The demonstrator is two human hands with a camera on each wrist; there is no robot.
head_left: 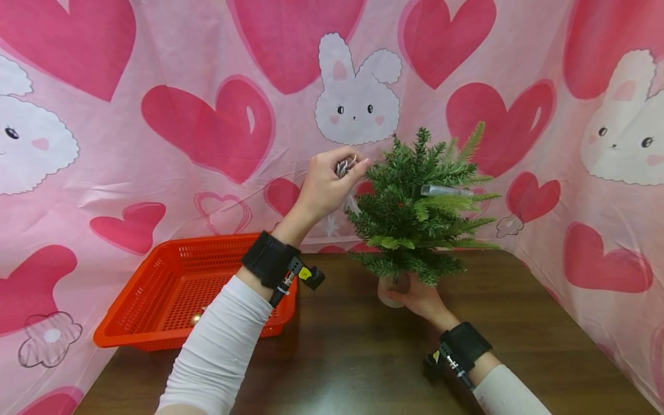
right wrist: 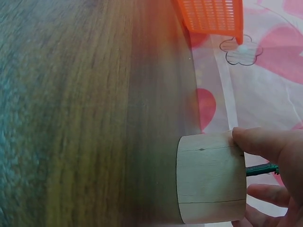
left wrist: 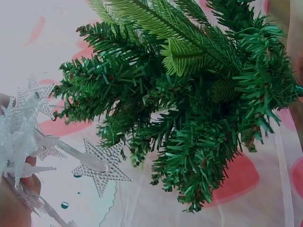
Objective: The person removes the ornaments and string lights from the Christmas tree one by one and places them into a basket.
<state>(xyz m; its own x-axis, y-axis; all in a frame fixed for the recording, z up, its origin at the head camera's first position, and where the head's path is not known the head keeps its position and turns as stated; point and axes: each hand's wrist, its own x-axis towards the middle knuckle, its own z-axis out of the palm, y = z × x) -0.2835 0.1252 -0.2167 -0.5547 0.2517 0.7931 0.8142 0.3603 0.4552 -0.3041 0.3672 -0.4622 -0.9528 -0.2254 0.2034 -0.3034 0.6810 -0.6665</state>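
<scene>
A small artificial Christmas tree (head_left: pixel 415 213) stands on the table, with dark green branches and lighter tips. Its round wooden base (right wrist: pixel 210 179) is gripped by my right hand (head_left: pixel 420 297), the thumb on one side and fingers on the other. Up by the tree's left side, my left hand (head_left: pixel 332 178) holds a bunched string of clear star lights (left wrist: pixel 19 127). One textured star (left wrist: pixel 102 165) dangles from the bunch beside the branches. A clear plastic piece (head_left: pixel 446 190) sits among the right-hand branches; what it is I cannot tell.
On the left of the brown table (head_left: pixel 342 357) is an orange-red plastic basket (head_left: pixel 132 288), partly behind my left arm. A small shiny thing (head_left: pixel 196 318) lies inside it. Behind the table hangs a pink cloth (head_left: pixel 290 132) with hearts and rabbits.
</scene>
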